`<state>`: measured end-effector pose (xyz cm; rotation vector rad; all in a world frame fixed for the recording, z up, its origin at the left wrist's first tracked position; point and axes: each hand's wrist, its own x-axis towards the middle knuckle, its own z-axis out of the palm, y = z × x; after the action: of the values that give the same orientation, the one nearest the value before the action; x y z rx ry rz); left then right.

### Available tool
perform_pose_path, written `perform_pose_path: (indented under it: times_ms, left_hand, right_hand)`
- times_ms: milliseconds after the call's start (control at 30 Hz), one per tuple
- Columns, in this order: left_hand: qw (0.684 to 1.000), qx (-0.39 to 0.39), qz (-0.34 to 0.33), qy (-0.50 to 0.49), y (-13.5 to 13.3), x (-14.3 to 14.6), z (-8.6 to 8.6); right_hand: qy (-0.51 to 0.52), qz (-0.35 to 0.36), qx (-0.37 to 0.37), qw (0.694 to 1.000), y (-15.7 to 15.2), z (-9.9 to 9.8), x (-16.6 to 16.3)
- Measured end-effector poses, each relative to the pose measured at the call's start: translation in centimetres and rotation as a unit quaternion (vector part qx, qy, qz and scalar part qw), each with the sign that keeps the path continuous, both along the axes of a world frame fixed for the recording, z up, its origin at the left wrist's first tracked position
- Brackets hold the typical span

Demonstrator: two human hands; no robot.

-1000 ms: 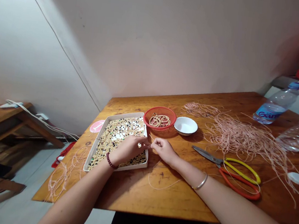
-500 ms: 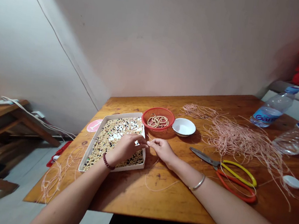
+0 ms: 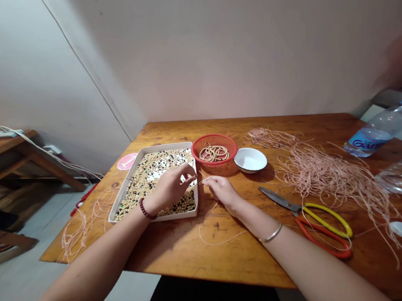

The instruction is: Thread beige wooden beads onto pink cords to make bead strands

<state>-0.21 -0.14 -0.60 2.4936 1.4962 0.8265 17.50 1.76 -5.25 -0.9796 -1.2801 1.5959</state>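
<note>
The left hand (image 3: 171,188) curls over loose beads (image 3: 141,189) in a white tray (image 3: 167,146) near the tabletop's (image 3: 217,255) left edge; the right hand's (image 3: 221,192) fingers (image 3: 210,181) pinch together, apparently on something too fine to tell. A knock could spill the beads.

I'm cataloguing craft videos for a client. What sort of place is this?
Probably a small home workroom for bead craft: a shallow white tray of mixed beads, a round red plastic basket of beaded loops, and a tangle of pale pink cord on an orange-brown wooden table.
</note>
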Motion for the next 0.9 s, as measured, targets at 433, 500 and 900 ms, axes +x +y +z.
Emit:
perform_pose_path:
  times_ms: [433,500,900]
  left_hand:
    - [0.995,0.028,-0.066,0.073,-0.5,0.9,0.6]
    - [0.995,0.026,-0.066,0.074,-0.5,0.9,0.6]
    - [0.999,0.013,0.020,-0.025,-0.8,0.7,0.8]
  right_hand:
    - [0.015,0.017,-0.009,1.000,0.1,-0.1,-0.1]
    - [0.010,0.021,-0.009,1.000,0.1,-0.1,-0.2]
    - [0.075,-0.013,-0.104,0.992,0.1,0.3,0.2]
